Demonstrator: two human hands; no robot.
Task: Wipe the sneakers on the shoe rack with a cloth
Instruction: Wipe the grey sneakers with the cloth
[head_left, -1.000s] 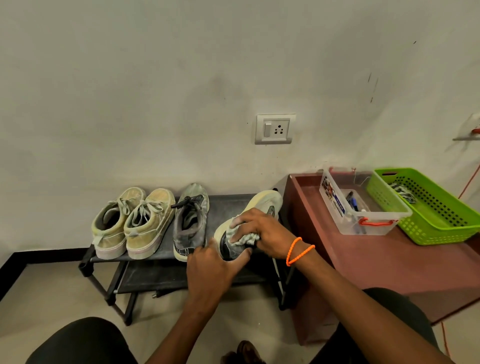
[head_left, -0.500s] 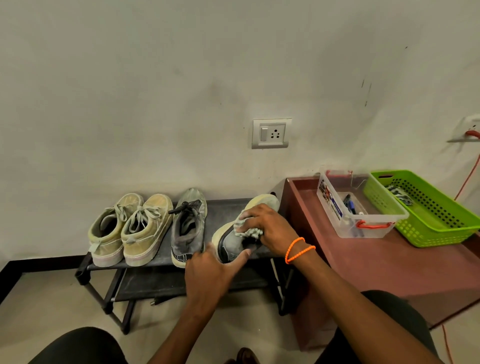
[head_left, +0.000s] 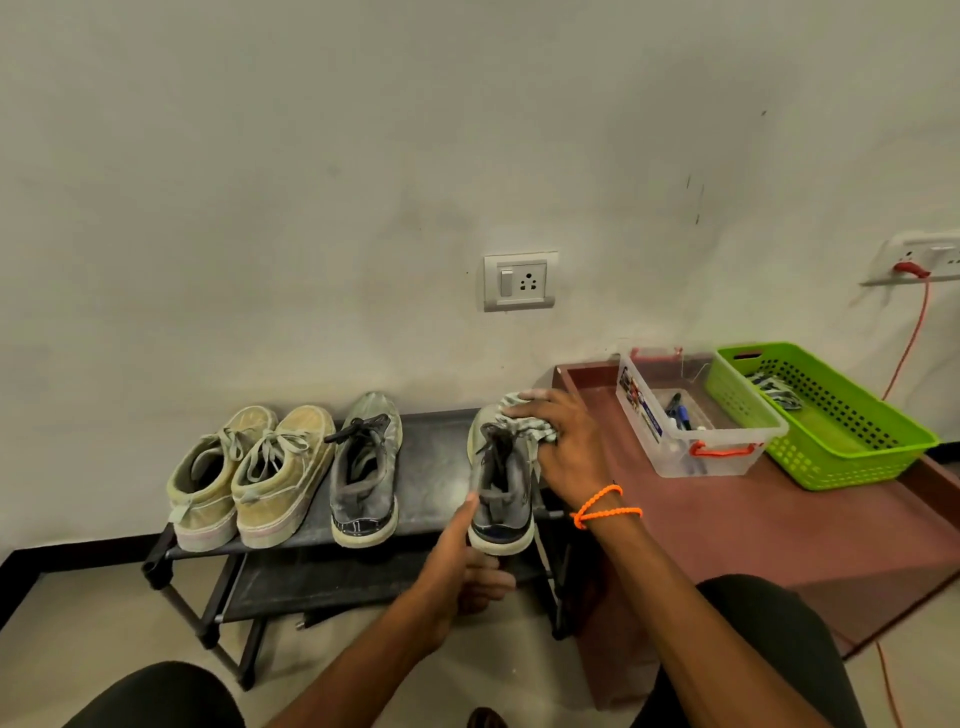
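Sneaker in work: your grey sneaker (head_left: 500, 486) sits at the right end of the shoe rack (head_left: 441, 470), heel toward you, toe toward the wall.
Left hand: your left hand (head_left: 462, 566) is at the sneaker's heel, thumb up along its left side, fingers curled under the sole edge; the grip is closed on the heel.
Right hand: your right hand (head_left: 563, 449) presses the cloth (head_left: 524, 421) on the sneaker's toe and right side, fingers spread and bent over the cloth, so its grip is on the cloth. An orange bracelet (head_left: 602, 506) circles that wrist.
Other shoes: the second grey sneaker (head_left: 366, 470) stands left of the held one with a gap between; a tan pair (head_left: 249, 475) stands at the rack's left end.
Right of the rack: a reddish-brown surface (head_left: 753, 525) carries a clear plastic box (head_left: 691, 415) and, just beside it, a green basket (head_left: 821, 415).
Wall: a socket plate (head_left: 519, 281) is above the rack.
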